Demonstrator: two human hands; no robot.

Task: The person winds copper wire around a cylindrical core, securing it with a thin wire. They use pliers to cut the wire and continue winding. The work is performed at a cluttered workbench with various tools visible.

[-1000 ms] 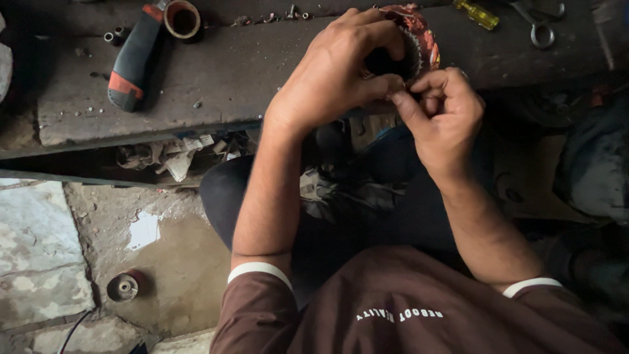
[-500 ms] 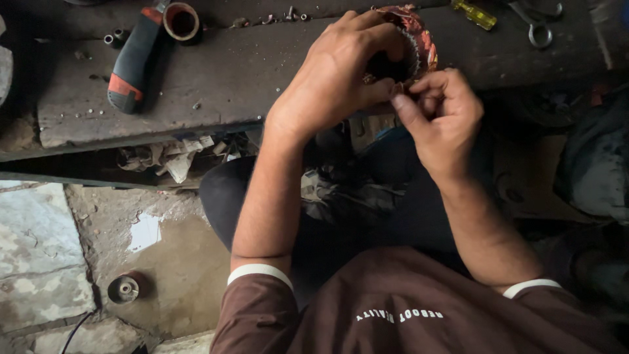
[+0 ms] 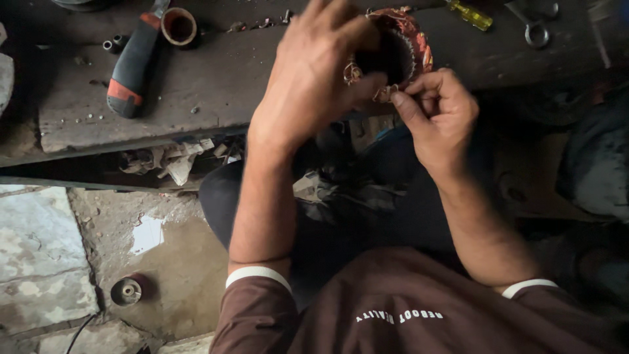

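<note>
Both hands up at the counter (image 3: 196,85) edge, working one part: a round motor winding (image 3: 400,49), dark core with reddish insulation and copper wire around the rim. It sits just above the counter's near edge, held off the surface as far as I can tell.

My left hand (image 3: 314,72) is clamped over the winding from the left, fingers (image 3: 327,19) curled across its top, thumb pressed in at the lower rim. Wrist bent forward, forearm running nearly straight up from my lap. That hand is slightly blurred.

My right hand (image 3: 439,108) comes in from the lower right, loosely fisted, thumb and forefinger pinched on a thin copper wire end (image 3: 386,93) at the bottom rim of the winding. Forearm angles up from the right, cuff rolled at the elbow.

Other stuff on the counter, well apart from my hands: black-and-red tool handle (image 3: 131,69) far left with a small brown ring (image 3: 179,26) beside it, yellow-handled screwdriver (image 3: 470,16) top right, metal scissors handles (image 3: 537,26) further right.

Floor below left: wet concrete patch, small round pulley-like part (image 3: 126,292).
</note>
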